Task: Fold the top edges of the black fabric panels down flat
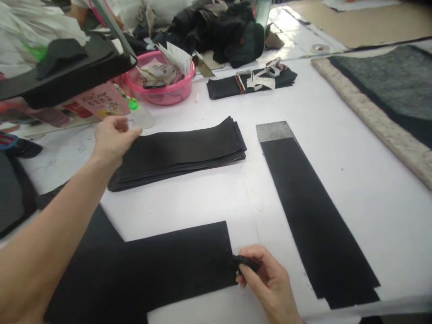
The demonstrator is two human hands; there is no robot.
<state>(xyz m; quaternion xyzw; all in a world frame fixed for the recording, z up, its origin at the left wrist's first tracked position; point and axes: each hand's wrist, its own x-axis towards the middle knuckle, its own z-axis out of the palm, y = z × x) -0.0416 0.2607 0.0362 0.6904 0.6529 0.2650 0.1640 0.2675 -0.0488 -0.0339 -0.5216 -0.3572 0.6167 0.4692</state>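
A white table spreads beneath both hands. On it, a black sheet lies in front of the person, its end reaching the right hand. To the right of that hand lies a long black strip with a grey far end; stepped corners at its near end suggest more than one layer. At the left hand, a stack of black pieces stretches rightward. The left fingers are bent at the corner of its top piece; whether they grip it, I cannot tell. The right thumb and fingers pinch a small dark object against the sheet's end; what it is remains unclear.

Judging by the layout, the sheet is partway through handling and the stacked pieces are left to do; whether the separate strip is finished cannot be told.
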